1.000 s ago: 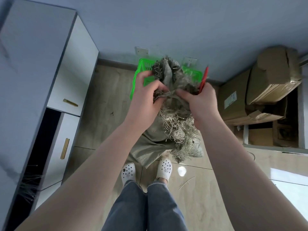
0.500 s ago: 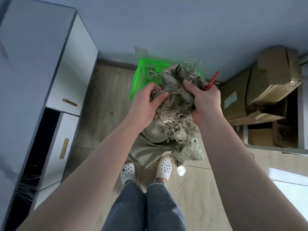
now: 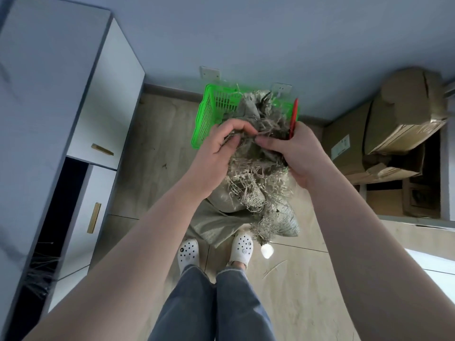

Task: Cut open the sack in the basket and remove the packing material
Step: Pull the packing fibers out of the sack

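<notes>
A grey-green woven sack (image 3: 251,112) hangs in the air above a bright green plastic basket (image 3: 209,114) that stands on the floor by the wall. Shredded beige packing material (image 3: 248,183) spills from the sack in a tangled mass. My left hand (image 3: 221,143) pinches the sack and strands on its left side. My right hand (image 3: 293,153) grips the sack's right side and also holds a red cutter (image 3: 293,119) that points upward. More sack cloth (image 3: 216,225) and shredded material (image 3: 278,222) lie on the floor near my feet.
White cabinets with gold handles (image 3: 93,217) line the left side. Stacked cardboard boxes (image 3: 394,124) fill the right corner. My white clogs (image 3: 188,252) stand on the wood floor, with stray strands (image 3: 273,268) beside them.
Both hands have shifted their hold on the sack and drawn closer together, thumbs nearly touching. The red cutter has swung from a slant to nearly upright. More shredded material hangs below.
</notes>
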